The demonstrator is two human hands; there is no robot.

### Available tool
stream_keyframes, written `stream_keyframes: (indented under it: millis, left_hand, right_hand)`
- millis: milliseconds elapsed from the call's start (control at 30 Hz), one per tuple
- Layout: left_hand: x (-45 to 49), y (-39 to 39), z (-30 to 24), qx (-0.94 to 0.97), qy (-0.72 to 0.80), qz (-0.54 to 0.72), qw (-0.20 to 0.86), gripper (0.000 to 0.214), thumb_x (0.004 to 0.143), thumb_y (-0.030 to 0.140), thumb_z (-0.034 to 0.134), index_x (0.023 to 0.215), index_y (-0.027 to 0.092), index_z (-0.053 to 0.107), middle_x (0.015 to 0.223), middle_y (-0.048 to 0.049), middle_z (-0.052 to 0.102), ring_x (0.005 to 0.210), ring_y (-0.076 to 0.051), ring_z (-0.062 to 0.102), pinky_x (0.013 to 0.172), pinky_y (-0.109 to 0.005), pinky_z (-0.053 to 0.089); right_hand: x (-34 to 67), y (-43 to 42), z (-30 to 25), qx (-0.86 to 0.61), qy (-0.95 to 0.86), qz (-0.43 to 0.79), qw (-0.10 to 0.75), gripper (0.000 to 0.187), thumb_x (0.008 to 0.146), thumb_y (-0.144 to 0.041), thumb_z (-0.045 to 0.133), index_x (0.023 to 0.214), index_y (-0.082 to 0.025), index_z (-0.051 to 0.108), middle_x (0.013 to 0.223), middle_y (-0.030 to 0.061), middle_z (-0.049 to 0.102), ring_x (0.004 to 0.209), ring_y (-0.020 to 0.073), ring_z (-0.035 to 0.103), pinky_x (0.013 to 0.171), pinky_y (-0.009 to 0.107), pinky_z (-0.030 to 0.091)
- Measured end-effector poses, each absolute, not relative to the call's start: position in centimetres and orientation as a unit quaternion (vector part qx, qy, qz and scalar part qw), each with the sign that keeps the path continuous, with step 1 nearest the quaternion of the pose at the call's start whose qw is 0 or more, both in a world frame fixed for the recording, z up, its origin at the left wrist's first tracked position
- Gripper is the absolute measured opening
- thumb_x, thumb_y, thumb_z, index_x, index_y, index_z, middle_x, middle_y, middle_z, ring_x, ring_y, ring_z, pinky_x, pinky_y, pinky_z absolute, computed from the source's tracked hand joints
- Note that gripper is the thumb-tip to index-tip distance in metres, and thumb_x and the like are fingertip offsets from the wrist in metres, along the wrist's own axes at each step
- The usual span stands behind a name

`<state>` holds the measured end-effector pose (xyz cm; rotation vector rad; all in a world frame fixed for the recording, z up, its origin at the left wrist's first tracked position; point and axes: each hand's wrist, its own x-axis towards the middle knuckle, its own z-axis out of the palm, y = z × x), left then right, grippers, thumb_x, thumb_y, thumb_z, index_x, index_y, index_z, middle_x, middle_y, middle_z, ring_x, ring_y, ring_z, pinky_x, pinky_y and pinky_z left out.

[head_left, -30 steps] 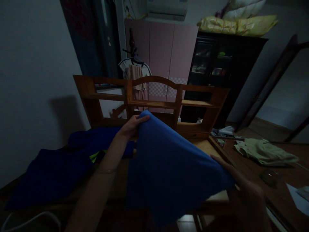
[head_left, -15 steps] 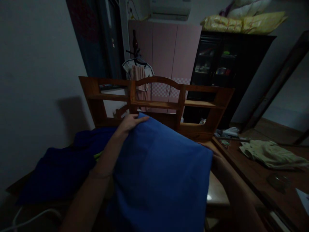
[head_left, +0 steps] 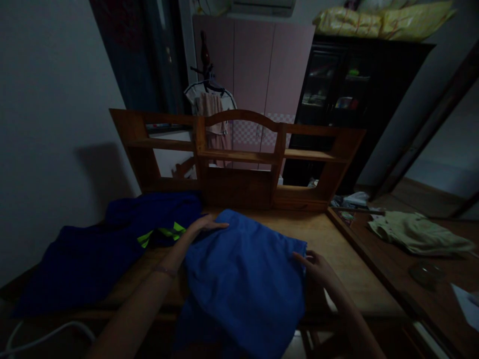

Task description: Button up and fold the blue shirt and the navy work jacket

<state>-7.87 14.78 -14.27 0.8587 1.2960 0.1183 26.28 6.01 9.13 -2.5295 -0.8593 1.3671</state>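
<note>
A blue cloth [head_left: 247, 274], perhaps a garment, is spread between my hands over the wooden desk [head_left: 337, 239], its near end hanging past the front edge. My left hand [head_left: 204, 225] grips its upper left corner, thumb on top and the other fingers mostly hidden. At the upper right corner, my right hand [head_left: 315, 265] pinches the cloth between thumb and fingers. To the left lies a heap of darker blue clothing [head_left: 97, 254] with bright yellow-green strips [head_left: 174, 230].
A wooden shelf rack [head_left: 239, 155] rises at the back of the desk. On the brown surface to the right are a pale green cloth [head_left: 417, 233], a glass dish [head_left: 426, 274] and white paper [head_left: 466, 304]. A white cable [head_left: 56, 330] loops at lower left.
Both hands have lowered the blue cloth toward the desk, and the right hand has moved left. The cloth's top edge has dropped and looks more slack. The view has tilted down slightly.
</note>
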Motion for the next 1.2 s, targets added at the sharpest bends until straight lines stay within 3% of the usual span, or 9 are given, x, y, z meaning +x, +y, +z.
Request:
stream_keyframes:
  millis: [67, 200, 367, 533, 700, 867, 967, 1067, 1200]
  left_hand:
    - [-7.8, 14.5, -13.9, 0.385, 0.561, 0.033, 0.732, 0.056, 0.043, 0.057, 0.081, 0.076, 0.014, 0.067, 0.072, -0.0065, 0.072, 0.074, -0.026, 0.067, 0.059, -0.026, 0.047]
    - [-7.3, 14.3, -12.3, 0.398, 0.508, 0.062, 0.761, 0.061, 0.06, 0.066, 0.068, 0.096, 0.016, 0.069, 0.093, -0.0059, 0.074, 0.083, -0.023, 0.068, 0.068, -0.027, 0.051]
    - [-4.3, 18.0, -10.4, 0.473, 0.456, 0.152, 0.739, 0.049, 0.072, 0.056, 0.064, 0.104, 0.018, 0.069, 0.11, -0.0022, 0.07, 0.103, -0.024, 0.062, 0.087, -0.027, 0.048]
    - [4.1, 24.2, -7.9, 0.549, 0.419, 0.238, 0.683, 0.036, 0.087, 0.036, 0.052, 0.116, 0.019, 0.064, 0.123, -0.0045, 0.064, 0.113, -0.024, 0.056, 0.097, -0.029, 0.041]
    - [15.5, 28.0, -3.7, 0.593, 0.393, 0.291, 0.639, 0.036, 0.092, 0.028, 0.045, 0.125, 0.021, 0.058, 0.121, -0.0063, 0.065, 0.111, -0.025, 0.057, 0.094, -0.032, 0.042]
    - [23.6, 27.3, -0.9, 0.62, 0.405, 0.302, 0.6, 0.045, 0.095, 0.019, 0.032, 0.139, 0.019, 0.042, 0.132, -0.0131, 0.053, 0.125, -0.025, 0.045, 0.104, -0.037, 0.032]
    - [25.5, 24.0, -0.6, 0.648, 0.389, 0.283, 0.591, 0.043, 0.095, 0.026, 0.035, 0.136, 0.017, 0.045, 0.136, -0.0145, 0.048, 0.13, -0.025, 0.038, 0.11, -0.039, 0.025]
    - [25.4, 19.0, -0.9, 0.678, 0.355, 0.247, 0.594, 0.052, 0.091, 0.047, 0.041, 0.135, 0.02, 0.046, 0.146, -0.0133, 0.038, 0.138, -0.03, 0.026, 0.112, -0.046, 0.02]
    - [23.4, 12.1, -1.2, 0.702, 0.317, 0.189, 0.609, 0.073, 0.081, 0.069, 0.041, 0.139, 0.025, 0.042, 0.153, -0.0128, 0.026, 0.141, -0.038, 0.018, 0.112, -0.055, 0.017]
  right_hand:
    - [25.2, 5.4, 9.2, -0.827, -0.288, 0.477, 0.07, 0.044, 0.068, -0.047, 0.072, 0.097, -0.017, 0.057, 0.075, 0.0051, 0.071, 0.068, 0.0239, 0.069, 0.06, 0.034, 0.056]
    - [23.7, 4.5, 10.5, -0.793, -0.308, 0.513, 0.113, 0.039, 0.081, -0.048, 0.059, 0.108, -0.022, 0.047, 0.08, 0.0024, 0.07, 0.068, 0.022, 0.069, 0.057, 0.031, 0.055]
    - [24.6, 4.0, 13.8, -0.803, -0.324, 0.477, 0.152, 0.042, 0.085, -0.048, 0.056, 0.116, -0.023, 0.043, 0.091, 0.006, 0.07, 0.072, 0.0229, 0.069, 0.055, 0.03, 0.054]
    - [28.9, 4.0, 17.6, -0.86, -0.365, 0.308, 0.181, 0.053, 0.078, -0.049, 0.063, 0.12, -0.022, 0.047, 0.105, 0.0098, 0.066, 0.091, 0.0258, 0.066, 0.073, 0.032, 0.055]
    - [34.0, 4.0, 21.1, -0.895, -0.381, 0.144, 0.182, 0.052, 0.078, -0.05, 0.06, 0.121, -0.022, 0.05, 0.122, 0.0095, 0.06, 0.106, 0.0266, 0.061, 0.087, 0.035, 0.05]
    - [38.4, 1.8, 22.8, -0.933, -0.338, 0.062, 0.107, 0.052, 0.071, -0.054, 0.06, 0.106, -0.016, 0.056, 0.106, 0.0127, 0.066, 0.092, 0.0287, 0.065, 0.076, 0.037, 0.052]
    - [39.9, -0.4, 23.5, -0.947, -0.312, 0.047, 0.058, 0.054, 0.069, -0.057, 0.059, 0.103, -0.014, 0.058, 0.094, 0.0135, 0.068, 0.082, 0.0297, 0.066, 0.07, 0.038, 0.052]
    - [39.6, -1.7, 24.3, -0.943, -0.331, -0.032, 0.006, 0.057, 0.075, -0.058, 0.055, 0.114, -0.016, 0.056, 0.099, 0.0136, 0.068, 0.084, 0.0309, 0.066, 0.072, 0.042, 0.05]
    - [36.6, -1.1, 24.4, -0.878, -0.456, -0.138, -0.043, 0.052, 0.084, -0.051, 0.049, 0.12, -0.015, 0.054, 0.114, 0.0166, 0.061, 0.102, 0.0332, 0.059, 0.089, 0.048, 0.045]
